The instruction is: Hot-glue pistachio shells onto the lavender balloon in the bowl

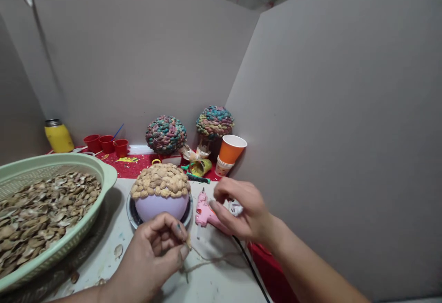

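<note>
My left hand [157, 250] is closed in a pinch on the end of a thin tan twine [207, 261], low in front of the ball. The twine's loose length trails right over the white tabletop. My right hand [243, 208] is raised above the pink glue gun [203, 210], its fingertips and thumb drawn together; anything between them is too small to make out. Just beyond my left hand, a lilac ball [160, 205] rests in a dark round bowl [130, 211]. Tan nutshells [160, 179] cover the ball's upper half.
A green basket [109, 174] full of shells stands at left. Behind are two multicoloured balls [165, 134], red cups [107, 144], a yellow bottle [58, 136], an orange paper cup [232, 150] and a tipped can [200, 167]. A black cord [251, 268] runs toward me. Grey panels enclose the table.
</note>
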Motion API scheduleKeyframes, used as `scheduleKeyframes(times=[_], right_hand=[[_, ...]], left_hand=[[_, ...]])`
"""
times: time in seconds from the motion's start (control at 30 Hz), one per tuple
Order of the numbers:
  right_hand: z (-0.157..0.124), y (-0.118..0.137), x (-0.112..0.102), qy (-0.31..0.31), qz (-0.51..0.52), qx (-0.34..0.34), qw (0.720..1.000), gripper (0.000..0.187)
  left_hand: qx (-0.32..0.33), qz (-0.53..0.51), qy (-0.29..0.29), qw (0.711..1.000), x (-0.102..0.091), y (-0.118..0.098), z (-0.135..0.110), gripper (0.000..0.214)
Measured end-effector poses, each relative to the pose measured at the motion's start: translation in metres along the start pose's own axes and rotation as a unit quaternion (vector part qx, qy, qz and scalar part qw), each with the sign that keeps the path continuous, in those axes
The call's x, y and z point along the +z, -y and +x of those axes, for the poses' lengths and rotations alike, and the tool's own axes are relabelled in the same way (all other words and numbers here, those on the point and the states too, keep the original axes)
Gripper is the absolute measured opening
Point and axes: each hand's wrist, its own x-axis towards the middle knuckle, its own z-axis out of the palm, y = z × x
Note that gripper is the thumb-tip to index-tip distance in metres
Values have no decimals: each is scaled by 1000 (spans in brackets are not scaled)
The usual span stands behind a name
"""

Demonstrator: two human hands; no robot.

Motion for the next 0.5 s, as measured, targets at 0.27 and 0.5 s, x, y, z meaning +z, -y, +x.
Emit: scheduleKeyframes(times=[0.27, 0.5], right_hand=[[-32, -13, 34, 289, -164, 203, 921, 19], [-41, -15, 46, 293, -182, 242, 907, 29]], left_hand=[[-5, -7, 6, 1000, 4, 1, -3, 21], [2, 22, -3, 1000, 6, 2, -2, 18]])
